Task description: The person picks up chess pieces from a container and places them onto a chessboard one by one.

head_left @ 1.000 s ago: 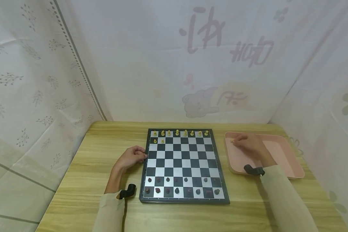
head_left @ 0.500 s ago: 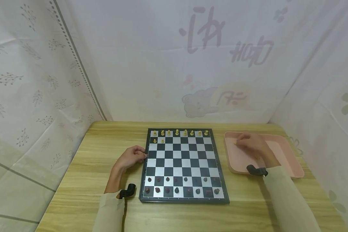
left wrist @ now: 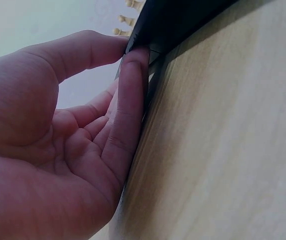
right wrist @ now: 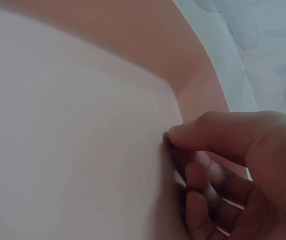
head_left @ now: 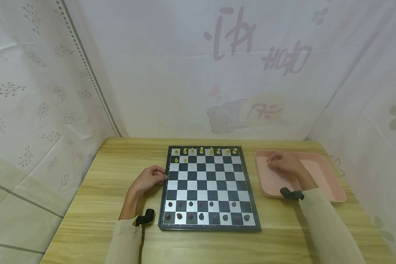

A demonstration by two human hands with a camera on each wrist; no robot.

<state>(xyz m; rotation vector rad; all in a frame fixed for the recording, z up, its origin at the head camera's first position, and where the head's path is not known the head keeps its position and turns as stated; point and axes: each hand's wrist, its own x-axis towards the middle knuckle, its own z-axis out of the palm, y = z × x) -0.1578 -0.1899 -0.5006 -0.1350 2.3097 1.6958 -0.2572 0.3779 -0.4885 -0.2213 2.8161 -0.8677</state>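
Observation:
My left hand (head_left: 150, 178) holds the left edge of the black-and-white chessboard (head_left: 206, 185). In the left wrist view its thumb lies at the black board edge (left wrist: 182, 20), with the index finger against the side. Over the left part of a pink tray (head_left: 320, 176), my right hand (head_left: 285, 165) pinches a small pale chess piece (head_left: 268, 162) between thumb and fingertips. The right wrist view shows the thumb meeting the index finger, which hide most of that piece. Another small yellowish piece (head_left: 294, 179) is in the tray under the right wrist.
Yellow chess pieces (head_left: 201, 150) fill the far row, with two yellow pawns (head_left: 180, 160) before them at left. Several dark pieces (head_left: 201, 216) stand in the two near rows. The wooden table (head_left: 118, 161) meets a printed curtain (head_left: 171, 91) behind.
My right hand has shifted slightly right within the tray, the pale piece going with its fingertips. The left hand and the board stay where they were.

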